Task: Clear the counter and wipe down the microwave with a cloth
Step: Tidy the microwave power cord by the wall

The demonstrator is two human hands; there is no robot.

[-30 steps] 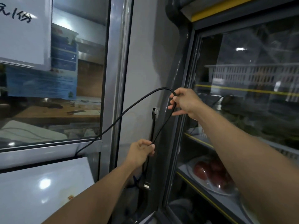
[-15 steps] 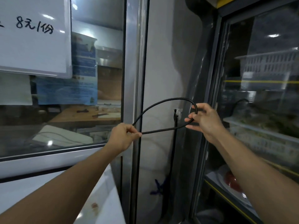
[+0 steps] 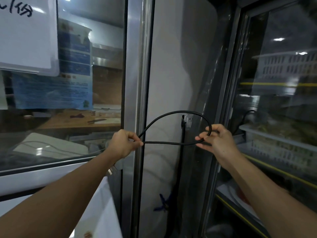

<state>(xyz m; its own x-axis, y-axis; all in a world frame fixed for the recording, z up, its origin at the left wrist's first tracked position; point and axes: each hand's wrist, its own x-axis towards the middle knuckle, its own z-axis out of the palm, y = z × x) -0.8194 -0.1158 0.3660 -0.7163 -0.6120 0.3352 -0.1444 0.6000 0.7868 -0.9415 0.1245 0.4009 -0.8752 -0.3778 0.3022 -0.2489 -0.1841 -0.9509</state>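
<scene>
Cable [image 3: 173,112] looped between both grips, left hand [image 3: 122,143] and right hand [image 3: 217,140] pinching it; a slackened pinch could have sprung the coil.

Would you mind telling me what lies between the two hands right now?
In the head view, a loop of black cable spans the gap from the left hand to the right hand; each hand pinches it.

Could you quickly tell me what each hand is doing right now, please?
Left hand: pinches the crossing of the thin black rubber cable.
Right hand: fingers curled round the far bend of the cable loop.
</scene>
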